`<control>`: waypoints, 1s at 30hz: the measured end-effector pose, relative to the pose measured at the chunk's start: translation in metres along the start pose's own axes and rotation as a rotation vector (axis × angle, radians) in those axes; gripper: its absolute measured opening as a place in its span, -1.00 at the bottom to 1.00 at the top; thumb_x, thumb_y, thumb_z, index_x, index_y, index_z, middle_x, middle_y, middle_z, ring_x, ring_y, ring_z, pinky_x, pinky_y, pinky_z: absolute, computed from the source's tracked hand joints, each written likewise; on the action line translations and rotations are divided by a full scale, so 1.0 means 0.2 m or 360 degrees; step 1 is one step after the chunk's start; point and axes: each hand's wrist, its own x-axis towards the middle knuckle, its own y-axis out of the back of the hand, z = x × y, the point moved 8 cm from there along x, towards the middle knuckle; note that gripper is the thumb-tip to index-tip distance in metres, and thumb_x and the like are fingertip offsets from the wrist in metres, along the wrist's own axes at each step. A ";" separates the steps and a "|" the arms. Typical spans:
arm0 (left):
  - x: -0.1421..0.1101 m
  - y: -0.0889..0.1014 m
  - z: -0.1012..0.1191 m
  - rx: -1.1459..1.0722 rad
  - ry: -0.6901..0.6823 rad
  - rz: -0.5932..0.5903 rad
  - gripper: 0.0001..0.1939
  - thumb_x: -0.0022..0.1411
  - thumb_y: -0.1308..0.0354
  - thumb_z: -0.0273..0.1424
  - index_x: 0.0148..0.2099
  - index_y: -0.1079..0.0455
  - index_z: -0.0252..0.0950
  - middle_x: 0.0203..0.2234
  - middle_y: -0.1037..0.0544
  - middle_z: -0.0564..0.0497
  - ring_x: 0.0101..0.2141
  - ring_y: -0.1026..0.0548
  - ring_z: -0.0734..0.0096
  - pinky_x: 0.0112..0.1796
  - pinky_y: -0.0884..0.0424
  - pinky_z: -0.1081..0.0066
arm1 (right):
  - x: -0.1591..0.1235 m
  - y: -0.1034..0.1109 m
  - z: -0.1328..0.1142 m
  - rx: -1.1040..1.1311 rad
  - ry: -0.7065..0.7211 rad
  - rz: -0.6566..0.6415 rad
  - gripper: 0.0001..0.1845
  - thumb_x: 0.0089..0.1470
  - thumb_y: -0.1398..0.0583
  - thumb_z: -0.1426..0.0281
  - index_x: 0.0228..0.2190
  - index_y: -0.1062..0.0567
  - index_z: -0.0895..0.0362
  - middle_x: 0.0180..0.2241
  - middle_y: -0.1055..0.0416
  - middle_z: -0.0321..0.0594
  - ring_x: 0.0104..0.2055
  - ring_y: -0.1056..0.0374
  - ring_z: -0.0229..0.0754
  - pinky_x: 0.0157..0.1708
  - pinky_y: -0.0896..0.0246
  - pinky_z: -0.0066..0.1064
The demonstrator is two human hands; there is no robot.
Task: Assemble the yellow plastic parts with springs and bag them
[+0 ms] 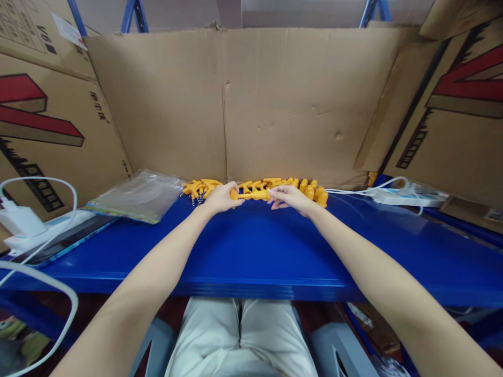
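A slim yellow plastic piece point(257, 195), knobbly at its left part and thicker at its right, stretches level between my two hands just above the blue shelf. My left hand point(222, 198) is closed on its left end, thumb toward me. At the other end, my right hand point(290, 197) pinches it between thumb and fingertips. Behind and left of my left hand lie yellow branched pieces point(193, 188) with small dark chains. More yellow pieces point(257, 185) show behind the held one. Yellow rounded cylinders point(321, 197) cluster just beyond my right hand.
Clear plastic bags point(141, 195) lie flat at left. Near them are a white charger point(21, 220) with a looping cable and a dark flat device point(66, 241). A white power strip point(403, 197) sits at right. Cardboard point(298, 104) walls in the blue shelf point(251, 251).
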 end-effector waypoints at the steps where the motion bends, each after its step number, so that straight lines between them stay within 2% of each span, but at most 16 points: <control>1: 0.00 0.00 0.00 0.0003 0.0006 -0.0002 -0.71 -0.02 -0.24 -0.21 -0.29 -0.30 -0.21 -0.65 -0.36 0.18 -0.57 -0.30 0.47 -0.46 -0.11 0.47 | 0.00 0.00 0.00 0.0002 -0.0004 -0.0016 -0.72 0.04 -0.29 0.21 -0.35 -0.46 0.18 -0.39 -0.53 -0.15 -0.50 -0.43 -0.33 -0.45 -0.43 -0.51; 3: 0.00 -0.01 -0.01 0.0000 0.0009 -0.0007 -0.71 -0.02 -0.24 -0.20 -0.28 -0.30 -0.21 -0.65 -0.36 0.18 -0.57 -0.31 0.46 -0.46 -0.12 0.47 | 0.01 -0.01 0.01 0.0020 0.0011 -0.0066 -0.66 -0.01 -0.33 0.23 -0.23 -0.46 0.15 -0.36 -0.52 -0.19 -0.49 -0.44 -0.33 -0.44 -0.44 -0.49; 5: 0.00 0.00 -0.01 -0.0007 0.0003 -0.0004 -0.71 -0.02 -0.24 -0.20 -0.28 -0.30 -0.22 -0.65 -0.36 0.18 -0.56 -0.32 0.45 -0.46 -0.12 0.47 | 0.02 -0.01 0.01 0.0051 0.0068 -0.0100 -0.52 -0.11 -0.39 0.29 -0.13 -0.43 0.11 -0.37 -0.51 -0.27 -0.50 -0.43 -0.33 -0.43 -0.45 -0.46; 7: 0.00 0.00 0.00 -0.0009 0.0002 0.0004 -0.71 -0.02 -0.24 -0.20 -0.28 -0.31 -0.22 -0.66 -0.36 0.18 -0.56 -0.32 0.45 -0.47 -0.11 0.47 | 0.02 0.00 0.00 0.0062 0.0130 -0.0092 -0.46 -0.18 -0.42 0.32 -0.12 -0.43 0.10 -0.42 -0.50 -0.32 -0.53 -0.42 -0.34 -0.45 -0.44 -0.46; 12: -0.01 0.01 0.04 -0.0025 0.0006 -0.0001 -0.71 -0.03 -0.25 -0.20 -0.30 -0.31 -0.22 -0.69 -0.34 0.20 -0.58 -0.31 0.45 -0.47 -0.11 0.47 | 0.00 0.00 -0.03 -0.0059 0.0147 -0.0027 -0.64 -0.09 -0.35 0.14 -0.39 -0.46 0.16 -0.52 -0.50 -0.26 -0.56 -0.41 -0.33 -0.48 -0.36 -0.51; 15: -0.01 0.02 0.05 -0.0050 -0.0022 0.0007 -0.71 -0.02 -0.25 -0.20 -0.29 -0.30 -0.22 -0.71 -0.31 0.21 -0.59 -0.30 0.46 -0.47 -0.10 0.47 | -0.01 -0.03 -0.03 -0.0133 0.0080 -0.0034 -0.52 0.00 -0.23 -0.01 -0.58 -0.41 0.16 -0.61 -0.47 -0.22 -0.62 -0.38 -0.33 -0.54 -0.30 -0.53; 19: -0.01 0.02 0.05 -0.0068 -0.0035 0.0016 -0.72 -0.02 -0.25 -0.22 -0.30 -0.30 -0.22 -0.69 -0.32 0.21 -0.59 -0.30 0.48 -0.46 -0.10 0.48 | -0.01 -0.04 0.01 -0.0175 -0.0069 -0.0033 -0.41 0.07 -0.08 -0.13 -0.58 -0.40 0.15 -0.68 -0.42 -0.19 -0.72 -0.31 -0.32 -0.68 -0.21 -0.51; 22: -0.01 0.02 0.04 -0.0068 -0.0016 0.0006 -0.71 -0.02 -0.26 -0.22 -0.29 -0.30 -0.22 -0.68 -0.34 0.19 -0.57 -0.31 0.47 -0.45 -0.10 0.47 | -0.01 -0.03 0.03 -0.0104 -0.0121 -0.0061 -0.48 0.04 -0.16 -0.08 -0.36 -0.46 0.16 -0.49 -0.53 -0.13 -0.66 -0.37 -0.29 -0.63 -0.30 -0.48; 23: -0.01 0.02 0.04 -0.0065 -0.0009 0.0004 -0.71 -0.03 -0.26 -0.22 -0.29 -0.31 -0.22 -0.67 -0.34 0.19 -0.57 -0.30 0.47 -0.45 -0.10 0.47 | -0.01 -0.03 0.03 -0.0066 -0.0115 -0.0078 -0.52 0.02 -0.23 -0.01 -0.24 -0.46 0.14 -0.37 -0.55 -0.12 -0.60 -0.42 -0.29 -0.57 -0.35 -0.47; 25: -0.01 0.02 0.04 -0.0057 -0.0004 0.0002 -0.71 -0.03 -0.26 -0.21 -0.29 -0.31 -0.22 -0.67 -0.34 0.19 -0.57 -0.30 0.47 -0.46 -0.09 0.47 | -0.02 -0.03 0.02 0.0008 -0.0079 -0.0119 -0.47 -0.04 -0.34 0.19 -0.05 -0.40 0.07 -0.16 -0.53 -0.13 -0.47 -0.48 -0.28 -0.44 -0.43 -0.46; 27: -0.01 0.02 0.04 -0.0041 -0.0005 0.0004 -0.71 -0.03 -0.26 -0.21 -0.30 -0.30 -0.22 -0.67 -0.34 0.20 -0.58 -0.29 0.47 -0.47 -0.08 0.48 | -0.02 -0.03 0.01 0.0065 -0.0041 -0.0130 -0.44 -0.05 -0.36 0.32 0.00 -0.38 0.06 -0.07 -0.49 -0.13 -0.39 -0.50 -0.28 -0.35 -0.45 -0.46; 30: -0.01 0.02 0.04 -0.0019 -0.0009 0.0002 -0.71 -0.02 -0.26 -0.21 -0.29 -0.31 -0.23 -0.67 -0.35 0.19 -0.57 -0.30 0.47 -0.46 -0.08 0.48 | -0.01 -0.03 0.01 0.0089 -0.0029 -0.0090 -0.60 0.00 -0.32 0.36 -0.09 -0.44 0.13 -0.10 -0.50 -0.09 -0.39 -0.50 -0.28 -0.32 -0.46 -0.43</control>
